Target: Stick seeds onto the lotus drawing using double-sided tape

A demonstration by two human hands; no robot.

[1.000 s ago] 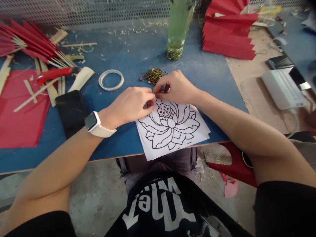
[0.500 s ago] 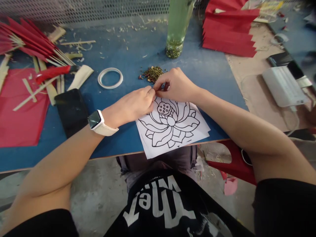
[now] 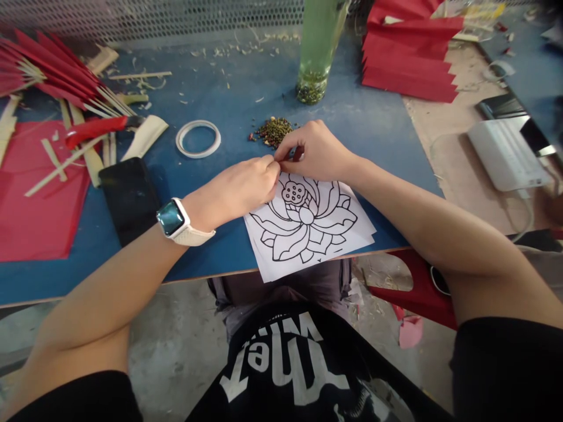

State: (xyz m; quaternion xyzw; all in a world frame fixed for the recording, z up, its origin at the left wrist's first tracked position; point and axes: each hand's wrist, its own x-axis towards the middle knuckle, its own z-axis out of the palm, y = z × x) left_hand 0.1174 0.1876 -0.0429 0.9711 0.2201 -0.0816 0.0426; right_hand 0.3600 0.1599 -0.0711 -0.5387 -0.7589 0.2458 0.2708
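White paper sheets [image 3: 308, 225] printed with a black lotus outline lie stacked, slightly fanned, at the table's front edge. My left hand [image 3: 257, 180] is closed over their upper left part, fingers curled. Thumb and index finger of my right hand [image 3: 315, 151] meet in a pinch against the left fingertips, at the sheets' top edge. Whatever lies between the fingertips is too small or hidden to make out. Just behind the hands is a small pile of greenish-brown grains [image 3: 275, 131]. A white tape ring [image 3: 197, 139] lies to the left.
Left: a black phone [image 3: 129, 199], red paper [image 3: 39, 205], a red-handled tool [image 3: 94, 130], wood strips and folded red fans [image 3: 61, 67]. Behind: a tall greenish container [image 3: 317, 53] and pleated red paper [image 3: 409, 53]. Right: a white power bank [image 3: 505, 153] with a cable.
My left wrist has turned slightly, and the watch face looks brighter. Both hands stay together at the sheets' top edge. The whole view has shifted a little.
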